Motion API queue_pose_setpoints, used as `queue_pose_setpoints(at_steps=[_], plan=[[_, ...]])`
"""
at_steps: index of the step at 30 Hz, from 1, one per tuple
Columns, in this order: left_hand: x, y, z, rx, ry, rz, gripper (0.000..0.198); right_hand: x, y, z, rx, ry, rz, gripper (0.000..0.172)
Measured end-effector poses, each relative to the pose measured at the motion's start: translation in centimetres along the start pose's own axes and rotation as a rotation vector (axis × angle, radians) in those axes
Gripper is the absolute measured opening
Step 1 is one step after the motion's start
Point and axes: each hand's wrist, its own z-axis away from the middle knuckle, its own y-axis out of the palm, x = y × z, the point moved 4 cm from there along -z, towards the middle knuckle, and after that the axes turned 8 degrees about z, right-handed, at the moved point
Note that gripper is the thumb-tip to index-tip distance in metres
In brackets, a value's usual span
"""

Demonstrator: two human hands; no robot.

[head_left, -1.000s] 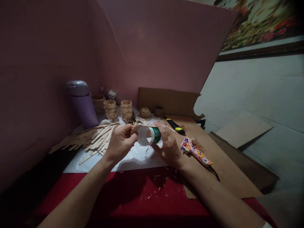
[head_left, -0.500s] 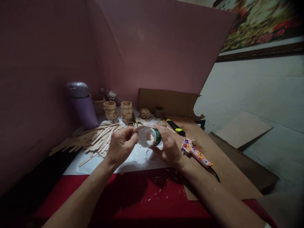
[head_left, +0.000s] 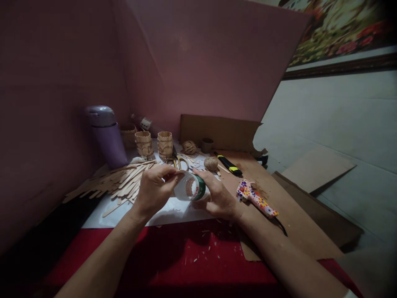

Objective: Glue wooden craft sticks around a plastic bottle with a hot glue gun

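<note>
A clear cut-off plastic bottle (head_left: 185, 188) with a green label lies tilted between my hands, its open end toward the left. My right hand (head_left: 218, 194) is wrapped round the labelled end. At the upper edge of the open end my left hand (head_left: 156, 188) pinches what looks like a wooden craft stick, mostly hidden by the fingers. Left of that hand spreads a pile of loose craft sticks (head_left: 130, 182). Just beyond the bottle lie gold-handled scissors (head_left: 182, 162) and a ball of twine (head_left: 211, 164).
Two stick-covered cups (head_left: 165, 145) stand at the back beside a purple flask (head_left: 110, 142). A second twine ball (head_left: 189, 147) and a small grey cup (head_left: 207, 145) are near the cardboard. On the right lie a black-yellow utility knife (head_left: 228, 164) and a flowered glue gun (head_left: 256, 200).
The bottle has turned and moved slightly down and left, showing more of its clear side. My right hand has shifted with it, uncovering the nearer twine ball and the scissors.
</note>
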Motion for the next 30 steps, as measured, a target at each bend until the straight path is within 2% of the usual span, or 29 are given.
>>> queue_pose_setpoints(at_steps=[4,10,18,30], plan=[[-0.23,0.02,-0.04,0.06,0.035,-0.044,0.018,-0.36,0.02,0.09,0.068,0.063,-0.094,0.088],[-0.3,0.2,-0.01,0.088,0.003,-0.044,0.018,-0.32,-0.13,-0.26,0.138,0.123,-0.226,0.087],[0.49,0.16,-0.08,0.103,-0.105,0.042,0.018,0.13,-0.17,-0.36,0.156,0.137,-0.257,0.085],[0.41,0.1,-0.19,0.093,-0.144,0.102,0.016,0.19,-0.37,-0.4,0.121,0.13,-0.21,0.084]])
